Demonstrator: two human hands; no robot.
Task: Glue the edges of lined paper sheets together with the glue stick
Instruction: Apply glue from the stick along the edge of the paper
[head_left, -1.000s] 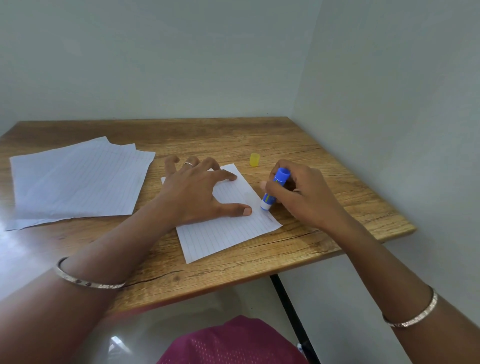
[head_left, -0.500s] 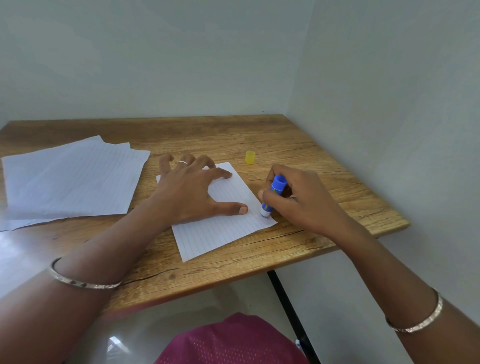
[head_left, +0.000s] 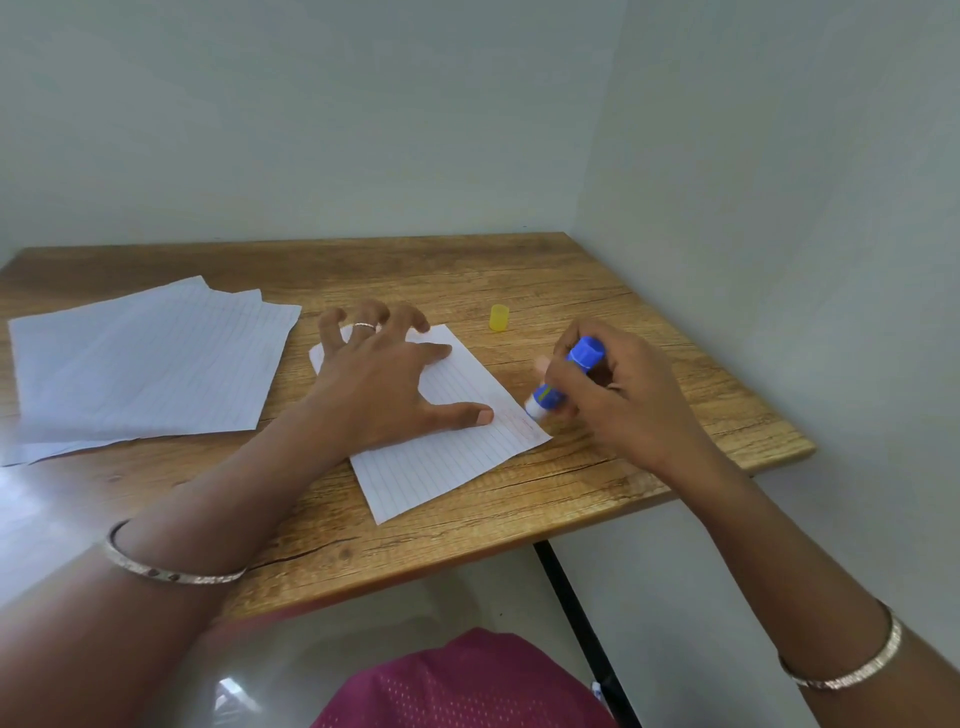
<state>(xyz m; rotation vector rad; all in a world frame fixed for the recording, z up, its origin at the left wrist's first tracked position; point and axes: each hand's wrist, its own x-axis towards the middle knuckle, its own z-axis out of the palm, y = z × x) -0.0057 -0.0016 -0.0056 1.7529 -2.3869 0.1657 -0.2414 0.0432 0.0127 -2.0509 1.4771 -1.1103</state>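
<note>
Backing off the near corner, the glue stick (head_left: 550, 397) has slid its tip a little up the lined sheet (head_left: 441, 467) along its right edge.
At left, spare sheets (head_left: 145, 364) lie in a loose pile on the table (head_left: 675, 322), well apart from the work. The left hand (head_left: 384, 389) presses flat on the lined sheet, fingers spread and straight, thumb near a faint pinkish glue streak. A yellow cap (head_left: 499, 317) stands beyond. The right hand (head_left: 623, 410) has its fingers curled round the glue stick, tip down at the margin. The likely risk is that a stroke runs off onto the wood, or drags and creases the unpinned near corner.
</note>
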